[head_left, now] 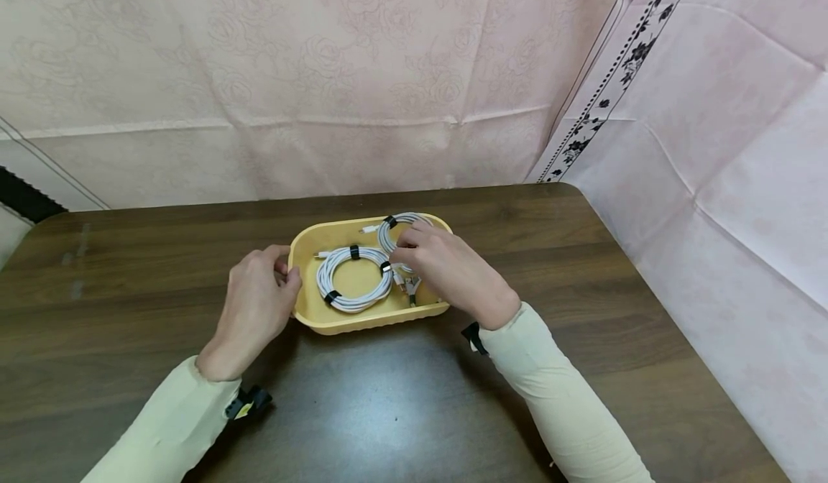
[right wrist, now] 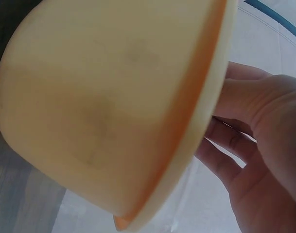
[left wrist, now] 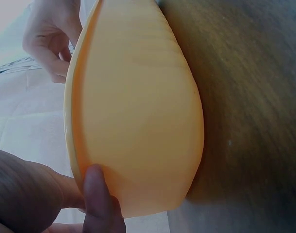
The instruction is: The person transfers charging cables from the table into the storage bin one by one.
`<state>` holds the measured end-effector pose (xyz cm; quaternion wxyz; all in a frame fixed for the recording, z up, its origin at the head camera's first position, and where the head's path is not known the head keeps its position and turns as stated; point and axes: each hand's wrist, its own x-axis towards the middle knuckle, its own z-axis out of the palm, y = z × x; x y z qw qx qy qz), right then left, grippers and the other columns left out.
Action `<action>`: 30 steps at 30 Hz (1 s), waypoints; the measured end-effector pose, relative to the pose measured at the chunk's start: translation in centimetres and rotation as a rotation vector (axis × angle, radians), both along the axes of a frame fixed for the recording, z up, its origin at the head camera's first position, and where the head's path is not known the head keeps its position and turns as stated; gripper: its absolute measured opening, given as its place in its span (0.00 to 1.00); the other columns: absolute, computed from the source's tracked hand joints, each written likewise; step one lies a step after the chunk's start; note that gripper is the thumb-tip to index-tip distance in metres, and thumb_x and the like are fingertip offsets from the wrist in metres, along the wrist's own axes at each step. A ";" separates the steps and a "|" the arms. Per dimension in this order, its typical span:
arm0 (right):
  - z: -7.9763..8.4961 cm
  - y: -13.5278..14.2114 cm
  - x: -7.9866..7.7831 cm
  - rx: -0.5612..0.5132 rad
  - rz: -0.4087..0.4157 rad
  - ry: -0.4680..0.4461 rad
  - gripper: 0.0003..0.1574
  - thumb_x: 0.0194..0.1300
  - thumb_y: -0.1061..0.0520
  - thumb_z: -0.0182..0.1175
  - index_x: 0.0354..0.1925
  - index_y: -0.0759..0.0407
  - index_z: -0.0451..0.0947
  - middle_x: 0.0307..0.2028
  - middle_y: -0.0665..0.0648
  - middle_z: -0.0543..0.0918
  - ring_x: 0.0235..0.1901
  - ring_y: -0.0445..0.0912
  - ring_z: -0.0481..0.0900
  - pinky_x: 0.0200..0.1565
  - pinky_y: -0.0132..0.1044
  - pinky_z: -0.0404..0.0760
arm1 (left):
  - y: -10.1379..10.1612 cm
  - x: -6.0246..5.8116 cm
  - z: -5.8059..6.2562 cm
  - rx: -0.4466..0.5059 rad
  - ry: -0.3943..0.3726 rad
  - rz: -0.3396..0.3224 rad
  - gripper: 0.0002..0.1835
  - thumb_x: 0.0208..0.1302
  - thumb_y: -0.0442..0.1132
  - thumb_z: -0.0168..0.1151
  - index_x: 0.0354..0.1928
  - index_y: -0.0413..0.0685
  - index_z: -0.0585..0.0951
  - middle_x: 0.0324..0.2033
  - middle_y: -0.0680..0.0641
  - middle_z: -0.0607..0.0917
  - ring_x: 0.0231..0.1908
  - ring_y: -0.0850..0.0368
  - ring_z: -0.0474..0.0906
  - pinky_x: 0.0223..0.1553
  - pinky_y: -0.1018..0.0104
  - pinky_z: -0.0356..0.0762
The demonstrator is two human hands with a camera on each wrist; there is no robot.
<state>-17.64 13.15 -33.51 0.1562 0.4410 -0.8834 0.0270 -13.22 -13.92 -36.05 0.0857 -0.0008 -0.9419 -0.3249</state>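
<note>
A shallow yellow plastic basket (head_left: 371,320) stands on the table. Its left end is pinched by my left hand (head_left: 254,303), with a fingertip (left wrist: 96,189) against the outer wall in the left wrist view. Inside lies a large coiled white cable (head_left: 325,282), bound with black straps. A smaller coiled white cable (head_left: 384,235) is at the back right, partly under my right hand (head_left: 446,264). Curled fingers of that hand pinch this coil; their tips are partly hidden. In the right wrist view, the right hand (right wrist: 264,126) reaches over the rim. Metal plug ends (head_left: 412,289) lie near the basket's front right.
The brown wooden table (head_left: 162,274) extends on both sides of the basket. A pale flowered cloth (head_left: 323,73) hangs behind its far edge, and another patterned cloth (head_left: 731,145) runs along the right side. A black band (head_left: 26,195) shows at far left.
</note>
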 end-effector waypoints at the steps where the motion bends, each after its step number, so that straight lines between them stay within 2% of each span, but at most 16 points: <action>1: 0.0 0.0 0.0 0.002 0.002 -0.001 0.20 0.61 0.72 0.66 0.44 0.51 0.88 0.41 0.50 0.83 0.46 0.44 0.78 0.52 0.36 0.79 | 0.0 0.0 0.0 -0.001 0.002 -0.001 0.20 0.69 0.34 0.56 0.59 0.28 0.77 0.37 0.36 0.80 0.34 0.46 0.77 0.26 0.66 0.75; 15: 0.0 -0.6 -0.1 0.044 0.024 -0.044 0.20 0.60 0.73 0.67 0.44 0.51 0.88 0.42 0.50 0.83 0.45 0.44 0.78 0.51 0.36 0.79 | -0.3 0.1 0.0 -0.007 0.008 -0.001 0.20 0.69 0.35 0.57 0.58 0.29 0.78 0.37 0.37 0.80 0.35 0.46 0.77 0.28 0.65 0.74; 24: 0.0 -1.1 -0.2 0.040 0.050 -0.022 0.16 0.62 0.69 0.68 0.43 0.51 0.88 0.41 0.49 0.83 0.45 0.44 0.78 0.53 0.36 0.78 | -0.2 0.0 -0.1 -0.002 0.010 -0.005 0.20 0.69 0.34 0.57 0.58 0.28 0.78 0.36 0.37 0.80 0.34 0.45 0.77 0.27 0.66 0.75; 30: 0.2 -1.5 -0.3 0.051 0.046 0.008 0.19 0.63 0.72 0.63 0.42 0.49 0.88 0.40 0.49 0.83 0.44 0.43 0.78 0.50 0.34 0.78 | -0.1 -0.1 -0.2 -0.009 0.038 -0.004 0.19 0.68 0.33 0.57 0.57 0.28 0.79 0.36 0.37 0.81 0.34 0.46 0.77 0.28 0.65 0.74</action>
